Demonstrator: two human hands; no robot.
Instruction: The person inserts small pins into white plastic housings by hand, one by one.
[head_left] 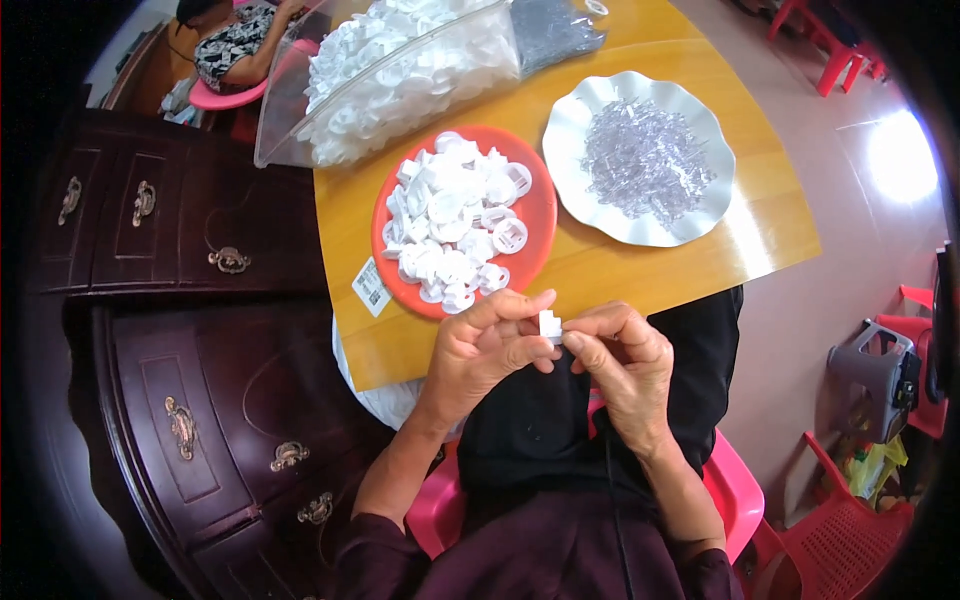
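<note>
My left hand (490,345) pinches a small white plastic part (549,326) with a stepped, blocky shape, just off the table's near edge and above my lap. The thumb and fingertips of my right hand (622,358) are pressed together at the part's right side. Whatever lies between those right fingertips is too small or hidden to make out. Beyond my left hand, a round orange-red plate (541,220) carries a heap of similar white plastic parts (450,215). A white scalloped plate (722,190) to its right holds many tiny clear pieces (645,160).
On the yellow wooden table (770,215), a clear bin (285,125) full of white parts stands at the back beside a grey plastic bag (555,35). Dark drawers (170,210) stand left. Another person (235,50) sits far left. Right are a grey stool (870,375) and red chair (850,540).
</note>
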